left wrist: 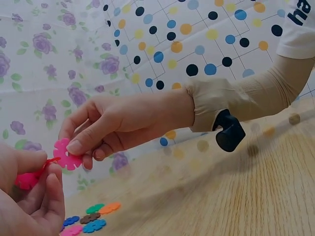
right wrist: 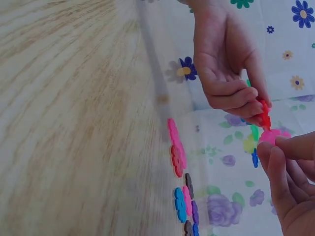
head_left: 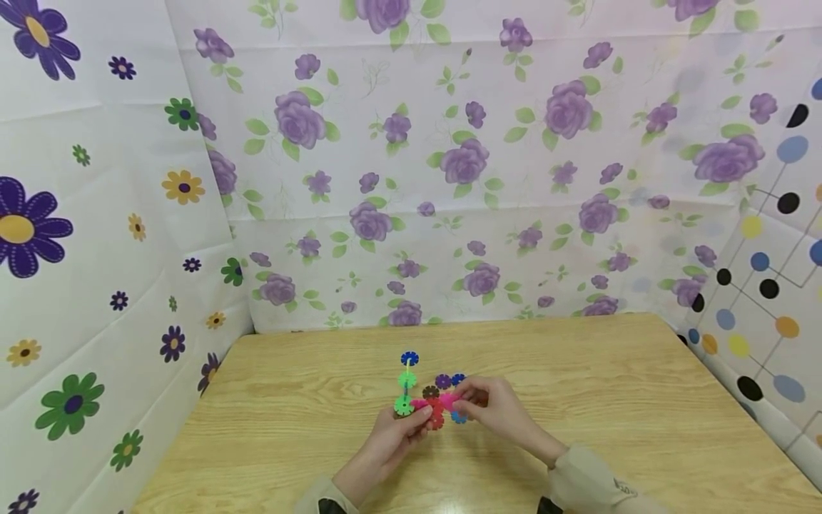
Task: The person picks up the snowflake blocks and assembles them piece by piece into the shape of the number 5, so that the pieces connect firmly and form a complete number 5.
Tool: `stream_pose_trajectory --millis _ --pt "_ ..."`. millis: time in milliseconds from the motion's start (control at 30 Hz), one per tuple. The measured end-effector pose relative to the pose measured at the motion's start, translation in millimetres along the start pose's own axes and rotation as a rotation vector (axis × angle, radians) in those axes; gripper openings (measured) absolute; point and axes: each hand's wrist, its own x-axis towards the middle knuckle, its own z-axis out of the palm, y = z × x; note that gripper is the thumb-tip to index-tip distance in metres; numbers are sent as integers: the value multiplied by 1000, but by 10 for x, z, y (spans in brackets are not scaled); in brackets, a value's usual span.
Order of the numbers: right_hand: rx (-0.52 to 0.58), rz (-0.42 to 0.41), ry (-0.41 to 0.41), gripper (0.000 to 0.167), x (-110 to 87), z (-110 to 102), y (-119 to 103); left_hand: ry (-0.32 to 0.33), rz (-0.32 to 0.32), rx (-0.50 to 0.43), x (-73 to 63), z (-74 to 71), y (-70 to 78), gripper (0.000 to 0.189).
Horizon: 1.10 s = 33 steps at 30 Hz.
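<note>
My left hand (head_left: pixel 392 439) grips a joined chain of notched plastic flower discs. From its fingers the chain rises through a green disc (head_left: pixel 404 406) and another green disc (head_left: pixel 407 380) to a dark blue disc (head_left: pixel 409 358) at the top. A red disc (right wrist: pixel 265 117) sticks out between the left thumb and fingers. My right hand (head_left: pixel 499 408) pinches a pink disc (left wrist: pixel 67 154) between thumb and fingertips, its edge against the red disc. Another pink disc (left wrist: pixel 27 180) is partly hidden by the left hand.
Loose flower discs lie on the wooden table (head_left: pixel 308 400) behind and below the hands, among them a purple disc (head_left: pixel 443 381), a brown disc (head_left: pixel 431 392) and a light blue disc (right wrist: pixel 180 205). Patterned cloth (head_left: pixel 398 185) hangs at the back and both sides.
</note>
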Motion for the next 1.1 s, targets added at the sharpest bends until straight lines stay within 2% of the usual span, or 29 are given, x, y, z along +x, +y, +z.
stream_pose_trajectory --millis 233,500,800,1100 --pt "58 -37 26 10 -38 8 -9 -13 -4 -34 -22 23 31 12" --pt "65 -59 41 7 -119 -31 -299 -6 3 -49 -37 77 28 12" --pt "72 -90 47 6 -73 19 -26 -11 -6 -38 -42 103 35 15" --pt "113 -208 15 10 -79 68 30 -1 -16 -27 -58 100 59 9"
